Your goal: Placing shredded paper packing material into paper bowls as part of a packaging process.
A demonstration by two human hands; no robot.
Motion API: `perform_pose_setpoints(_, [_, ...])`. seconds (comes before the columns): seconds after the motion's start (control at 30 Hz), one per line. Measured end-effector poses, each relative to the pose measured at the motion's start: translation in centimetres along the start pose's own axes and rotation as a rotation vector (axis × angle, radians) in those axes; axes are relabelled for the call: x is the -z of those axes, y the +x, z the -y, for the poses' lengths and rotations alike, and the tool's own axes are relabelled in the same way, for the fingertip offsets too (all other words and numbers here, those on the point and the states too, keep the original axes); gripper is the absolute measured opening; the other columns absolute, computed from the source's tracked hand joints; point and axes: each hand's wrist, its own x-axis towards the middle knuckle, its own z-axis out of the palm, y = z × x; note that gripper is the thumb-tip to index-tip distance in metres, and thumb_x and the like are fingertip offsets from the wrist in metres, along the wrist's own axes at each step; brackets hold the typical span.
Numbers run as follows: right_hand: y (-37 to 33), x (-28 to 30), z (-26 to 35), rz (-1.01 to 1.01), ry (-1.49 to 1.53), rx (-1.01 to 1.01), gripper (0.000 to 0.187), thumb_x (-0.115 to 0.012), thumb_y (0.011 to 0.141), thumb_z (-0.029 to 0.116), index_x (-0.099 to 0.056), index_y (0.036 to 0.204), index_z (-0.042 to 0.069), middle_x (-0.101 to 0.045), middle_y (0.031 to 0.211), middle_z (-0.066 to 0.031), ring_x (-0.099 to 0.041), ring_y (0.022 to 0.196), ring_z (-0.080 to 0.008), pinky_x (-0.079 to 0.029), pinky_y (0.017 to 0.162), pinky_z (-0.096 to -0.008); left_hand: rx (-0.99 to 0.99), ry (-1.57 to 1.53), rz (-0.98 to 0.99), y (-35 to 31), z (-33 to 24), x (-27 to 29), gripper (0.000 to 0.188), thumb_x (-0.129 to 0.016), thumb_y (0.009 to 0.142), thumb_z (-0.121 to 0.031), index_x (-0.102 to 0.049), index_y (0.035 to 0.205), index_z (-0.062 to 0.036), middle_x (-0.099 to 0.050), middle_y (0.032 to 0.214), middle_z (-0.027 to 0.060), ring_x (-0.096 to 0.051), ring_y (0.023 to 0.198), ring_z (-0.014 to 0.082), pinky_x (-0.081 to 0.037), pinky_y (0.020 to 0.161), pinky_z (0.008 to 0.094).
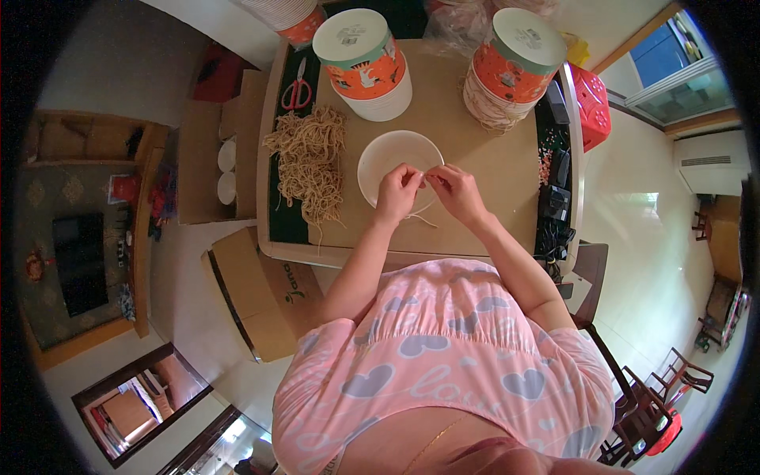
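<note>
White bowl (393, 152), one, beneath two hands (398, 190) (457, 190)

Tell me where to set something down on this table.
Bare brown board lies between the right hand and the black devices; another patch separates the left tub stack from the right one. Crowded: left edge, with twine and scissors, and right edge.

anything between the fingertips of the left grip (398, 194) and right grip (459, 192) is too small to tell; together they hide part of the white tub (394, 150). the top edge cuts off the upper-left tub stack (289, 14) and clear plastic bag (457, 25). pinkish bits (545, 161) on the tabletop (495, 190) are too small to identify.
</note>
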Motion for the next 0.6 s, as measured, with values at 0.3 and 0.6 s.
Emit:
perform_pose_setpoints(0.3, [0.2,0.1,-0.2,-0.011,-0.016,-0.019,0.008,-0.059,0.08,0.004,-0.061,0.087,0.002,-0.061,0.079,-0.0161,-0.061,0.068,-0.0314,-0.048,0.059,-0.0352,0.044,-0.158,-0.026,-1.1,-1.0,-0.2,0.009,-0.055,0.088,-0.01,-0.057,0.081,-0.0052,-0.058,0.069,0.0003,-0.044,0.052,0.0029,-0.033,0.044,0.0179])
perform_pose_setpoints(0.6, [0.3,1.4,1.8,0.112,0.097,-0.142,0.012,-0.061,0.083,0.007,-0.062,0.093,0.002,-0.062,0.084,-0.0103,-0.057,0.061,-0.0172,-0.046,0.055,-0.0289,0.089,-0.196,0.022,-1.6,-2.2,0.2,0.008,-0.055,0.089,-0.01,-0.057,0.083,-0.0047,-0.059,0.071,0.0004,-0.046,0.054,0.0039,-0.035,0.047,0.0188])
